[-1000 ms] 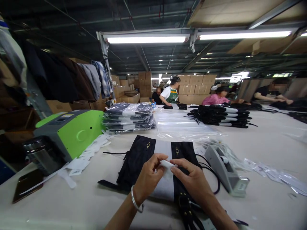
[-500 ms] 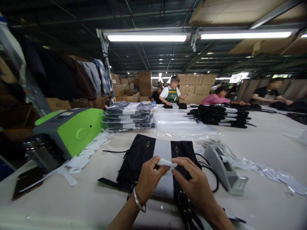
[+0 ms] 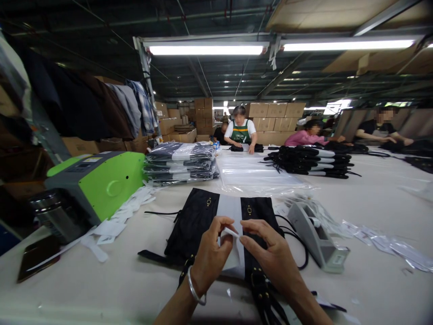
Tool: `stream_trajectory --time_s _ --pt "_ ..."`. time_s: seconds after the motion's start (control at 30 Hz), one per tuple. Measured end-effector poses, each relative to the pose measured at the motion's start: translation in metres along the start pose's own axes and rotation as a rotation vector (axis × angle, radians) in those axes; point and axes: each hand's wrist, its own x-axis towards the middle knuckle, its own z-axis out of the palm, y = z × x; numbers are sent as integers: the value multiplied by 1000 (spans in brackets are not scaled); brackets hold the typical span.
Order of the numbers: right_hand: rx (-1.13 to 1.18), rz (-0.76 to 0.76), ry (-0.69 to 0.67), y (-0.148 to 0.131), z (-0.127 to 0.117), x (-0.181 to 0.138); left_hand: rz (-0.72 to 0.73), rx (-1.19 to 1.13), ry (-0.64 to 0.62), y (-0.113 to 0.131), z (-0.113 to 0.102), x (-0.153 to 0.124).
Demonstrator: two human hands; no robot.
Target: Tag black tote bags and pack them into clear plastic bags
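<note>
My left hand (image 3: pixel 214 250) pinches a small white paper slip (image 3: pixel 230 233) between thumb and fingers. Close to the slip's right end is my right hand (image 3: pixel 267 247), its thumb and forefinger apart; whether a fingertip touches the paper I cannot tell. Beneath both hands lies a flat black bag (image 3: pixel 191 216) with gold buckles and straps, a pale grey-white band (image 3: pixel 230 207) wrapped around its middle. Part of the bag and band is hidden by my hands.
Left stand a green machine (image 3: pixel 111 185), white paper strips (image 3: pixel 130 203), a flask (image 3: pixel 54 214) and a phone (image 3: pixel 39 258). Wrapped bags (image 3: pixel 181 162), clear plastic sheets (image 3: pixel 257 174) and stacked black bags (image 3: pixel 311 162) lie beyond. A grey dispenser (image 3: pixel 316 239) sits right. Co-workers face the table.
The white slip has turned and now sits mostly in my left hand. My right fingers have spread slightly off its end. A co-worker across the table has leaned down over a bag.
</note>
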Motion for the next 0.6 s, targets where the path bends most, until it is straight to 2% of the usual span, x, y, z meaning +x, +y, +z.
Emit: stream_trajectory --time_s 0.13,0.3,0.43,0.6 --pt "-102 -127 -22 -8 4 1 4 -64 -10 -5 4 -4" --pt "-182 -190 39 -4 6 -3 -48 -102 -37 -2 -4 -5" --pt "-192 -178 23 -4 6 -2 -106 36 -91 3 -11 -3" --pt "-92 -74 -62 -3 7 2 -115 90 -47 2 -12 -4"
